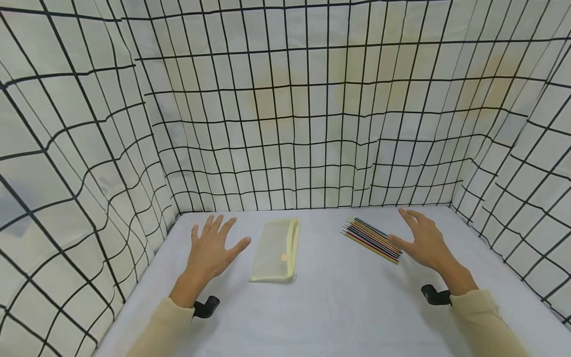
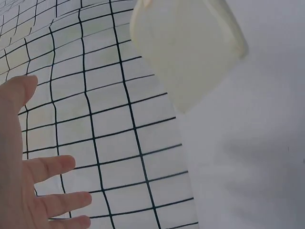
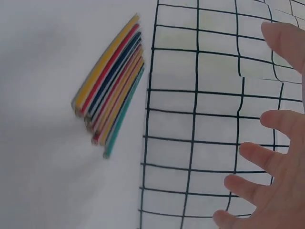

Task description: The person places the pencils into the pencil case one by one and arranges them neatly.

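At far left, the white wall with black grid lines [image 1: 80, 124] rose beside the table, continuing across the back and down the right side. My left sleeve [image 1: 167, 317] was pale yellow; a black wrist device [image 1: 206, 307] projected inward from just beyond its cuff.

Left hand [image 1: 209, 255]: above the left part of the table, back upward, fingers spread wide, thumb angled out toward the pouch. The head view showed a gap between thumb tip and pouch; the left wrist view also put the two apart.

Pouch [image 1: 269, 250]: pale yellow, lying flat left of the table's middle, near my left hand. A brighter yellow band [image 1: 292, 248] ran along its right side, with a small orange round mark [image 1: 283, 258] beside the band toward the near end. Contents, if any, could not be told.

White table surface [image 1: 321, 307]: bare stretch between pouch and pencils.

Pencils [image 1: 372, 240]: a bundle laid side by side, slanting from far left to near right; yellow, red, dark, orange and teal among the colours. Exact count could not be read.

Right hand [image 1: 426, 243]: fingers spread wide, thumb reaching left. In the head view the thumb tip overlapped the bundle's edge; the right wrist view showed hand and pencils apart. Below it, a second black device [image 1: 434, 295] and my right sleeve [image 1: 484, 317].
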Demonstrator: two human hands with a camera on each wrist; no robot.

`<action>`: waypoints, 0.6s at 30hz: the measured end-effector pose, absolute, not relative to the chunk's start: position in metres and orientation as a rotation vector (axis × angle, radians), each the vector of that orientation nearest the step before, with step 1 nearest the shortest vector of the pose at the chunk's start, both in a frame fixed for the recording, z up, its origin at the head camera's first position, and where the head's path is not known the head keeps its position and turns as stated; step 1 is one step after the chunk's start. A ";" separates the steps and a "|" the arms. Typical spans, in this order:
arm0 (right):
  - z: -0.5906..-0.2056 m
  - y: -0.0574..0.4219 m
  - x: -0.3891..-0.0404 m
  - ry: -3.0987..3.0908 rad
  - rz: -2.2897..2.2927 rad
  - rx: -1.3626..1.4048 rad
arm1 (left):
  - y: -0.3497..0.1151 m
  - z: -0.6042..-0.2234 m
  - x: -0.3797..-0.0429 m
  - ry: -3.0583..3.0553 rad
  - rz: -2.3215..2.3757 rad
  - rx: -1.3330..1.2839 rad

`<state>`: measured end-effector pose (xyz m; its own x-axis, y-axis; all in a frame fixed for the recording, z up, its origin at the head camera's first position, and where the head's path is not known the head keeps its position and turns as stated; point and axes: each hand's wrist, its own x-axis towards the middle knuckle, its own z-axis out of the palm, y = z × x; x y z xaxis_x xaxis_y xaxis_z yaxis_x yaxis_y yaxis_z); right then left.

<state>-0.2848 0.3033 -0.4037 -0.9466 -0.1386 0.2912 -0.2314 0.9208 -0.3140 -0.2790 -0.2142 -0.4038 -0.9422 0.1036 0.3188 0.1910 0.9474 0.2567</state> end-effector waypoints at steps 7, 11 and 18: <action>-0.409 0.285 -0.293 -2.719 0.882 0.293 | -0.188 -0.405 -0.290 -2.477 -0.779 -0.269; -0.411 0.274 -0.304 -2.628 1.052 0.366 | -0.179 -0.405 -0.304 -2.301 -0.995 -0.225; -0.413 0.257 -0.320 -2.519 1.280 0.345 | -0.159 -0.410 -0.320 -2.177 -1.268 -0.118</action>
